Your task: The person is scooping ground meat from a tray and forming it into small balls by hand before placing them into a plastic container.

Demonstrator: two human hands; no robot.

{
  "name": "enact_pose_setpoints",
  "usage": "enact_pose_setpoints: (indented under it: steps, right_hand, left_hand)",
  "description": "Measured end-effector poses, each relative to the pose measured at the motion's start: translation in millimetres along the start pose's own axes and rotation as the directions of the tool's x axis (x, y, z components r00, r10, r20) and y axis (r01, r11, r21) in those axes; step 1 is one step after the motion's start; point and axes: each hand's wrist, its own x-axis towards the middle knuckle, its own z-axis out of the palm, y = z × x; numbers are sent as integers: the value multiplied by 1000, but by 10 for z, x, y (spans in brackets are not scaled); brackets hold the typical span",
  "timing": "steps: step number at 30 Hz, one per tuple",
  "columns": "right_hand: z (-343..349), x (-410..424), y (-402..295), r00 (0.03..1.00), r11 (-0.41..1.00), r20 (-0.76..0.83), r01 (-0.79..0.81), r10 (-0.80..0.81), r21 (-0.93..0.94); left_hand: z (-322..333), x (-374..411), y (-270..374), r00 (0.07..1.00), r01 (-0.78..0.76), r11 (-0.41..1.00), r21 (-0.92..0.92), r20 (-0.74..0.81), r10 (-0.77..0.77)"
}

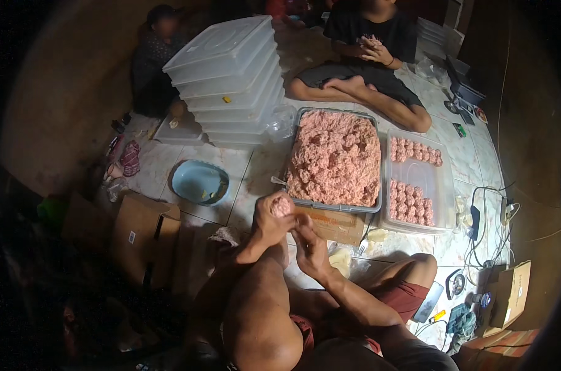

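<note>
My left hand (268,227) is closed around a ball of pink minced mixture (281,206), which shows at the top of the fist. Against it, close to the left hand's fingers, is my right hand (311,246), its fingers bent; whether it holds anything is hidden. Just beyond both hands, a grey plastic tub (334,207) is heaped with the pink mixture (336,157). To its right stands a clear plastic container (419,171) with rows of shaped balls (408,204) at its near side and more at its far side. A metal utensil handle (278,181) rests at the tub's left edge.
Stacked translucent containers (234,83) rise at the back left, near a blue basin (200,182). Across the tub, a person (373,51) sits cross-legged, hands together; another person (155,69) is at the far left. Cardboard boxes (141,236), a fork (363,246) and cables (477,232) lie around.
</note>
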Motion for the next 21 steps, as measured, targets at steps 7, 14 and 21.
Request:
enact_pose_setpoints:
  steps: [7,14,21]
  right_hand:
    - [-736,105,-677,991,940,21,-121,135,-318]
    - [-728,129,-852,996,918,84,42,-10,-395]
    - [-588,89,-564,998,992,-42,-59,55,-109]
  left_hand:
    - [-455,-85,30,980,91,990,-104,185,-70]
    - [-378,-18,61,976,-13,991,134,216,-17]
    - [-194,36,617,903,270,884,382,218,-370]
